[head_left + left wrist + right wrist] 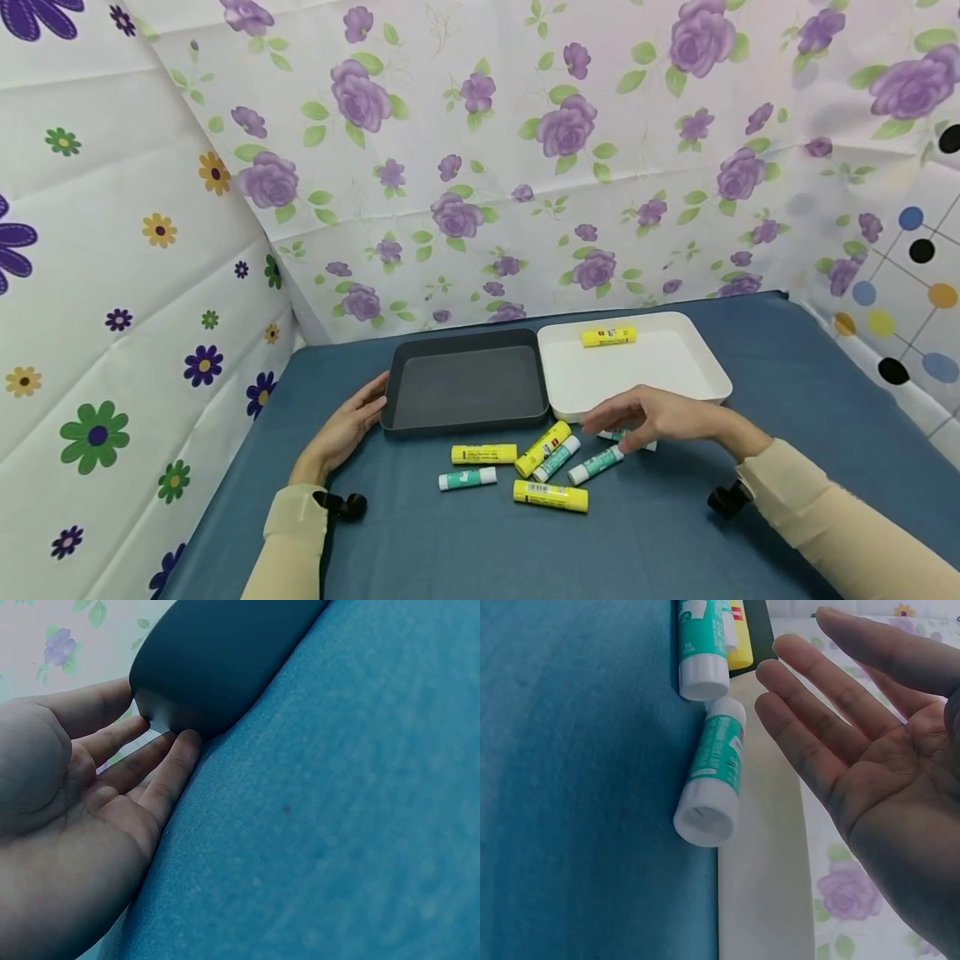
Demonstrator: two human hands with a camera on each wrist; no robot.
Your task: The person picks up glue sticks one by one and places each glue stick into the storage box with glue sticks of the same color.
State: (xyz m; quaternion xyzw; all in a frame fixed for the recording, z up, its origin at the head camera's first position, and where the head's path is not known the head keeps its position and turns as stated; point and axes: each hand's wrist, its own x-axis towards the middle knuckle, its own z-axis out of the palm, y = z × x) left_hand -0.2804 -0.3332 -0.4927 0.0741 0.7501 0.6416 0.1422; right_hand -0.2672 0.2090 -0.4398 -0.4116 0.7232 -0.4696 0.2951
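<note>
My left hand [347,432] touches the left side of a dark grey tray [467,427] with its fingertips; the left wrist view shows the thumb and fingers [176,769] against the tray's outer corner. My right hand [663,414] is held above the front edge of a white tray [645,379], its fingers extended with nothing in them. Beneath it lies a green-and-white glue stick [714,769], partly hidden in the head view. Another green-and-white glue stick [596,465] lies just left of the hand. One yellow glue stick [609,336] sits inside the white tray.
In front of the trays lie more glue sticks: a yellow one [483,453], a green-and-white one [467,478], a tilted yellow one [543,448] beside a green-and-white one [557,458], and a yellow one [551,496] nearest me. A blue cloth [420,550] covers the table.
</note>
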